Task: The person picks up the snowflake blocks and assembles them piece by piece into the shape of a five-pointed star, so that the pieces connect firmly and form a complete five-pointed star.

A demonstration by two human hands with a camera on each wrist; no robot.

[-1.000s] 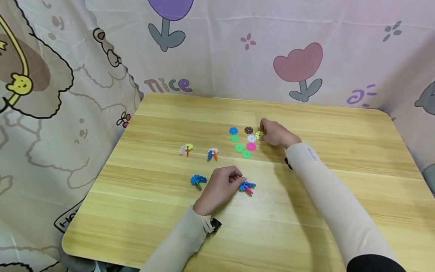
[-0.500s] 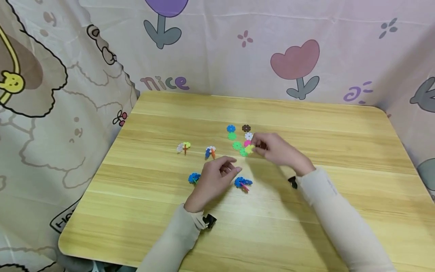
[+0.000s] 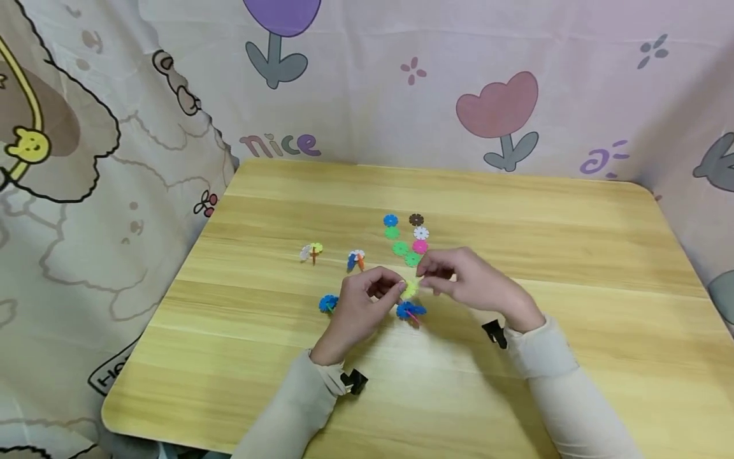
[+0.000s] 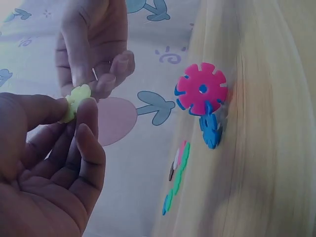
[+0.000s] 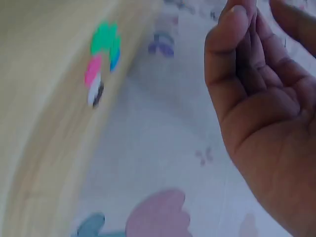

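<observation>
Both hands meet over the middle of the wooden table [image 3: 516, 395], just above the near cluster of toy pieces. The left hand [image 3: 361, 306] pinches a yellow-green snowflake disc [image 3: 410, 289] between thumb and forefinger; the left wrist view shows this plainly, the disc [image 4: 75, 101] standing on edge at the fingertips while the other fingers curl loosely into the palm. The right hand [image 3: 476, 284] sits just right of the disc with its fingertips drawn narrowly together. From the left wrist view those fingertips are touching or almost touching the disc's far edge; which of the two cannot be told. In the right wrist view the right hand [image 5: 261, 113] fills the frame, blurred, and the disc is hidden.

No box, tray or bowl shows anywhere; every piece lies loose on the tabletop. Right below the hands lies a blue and pink assembly [image 3: 410, 310], seen close in the left wrist view as a pink disc slotted onto a blue one. Left of the left hand a blue assembly [image 3: 328, 303] is partly hidden by the knuckles. Farther off lie a white and yellow assembly [image 3: 312, 252], a blue, white and orange assembly [image 3: 356, 259], and a group of loose flat discs [image 3: 406, 237] in blue, brown, white, green and pink.

A cartoon-print curtain [image 3: 115, 127] closes the left and far sides.
</observation>
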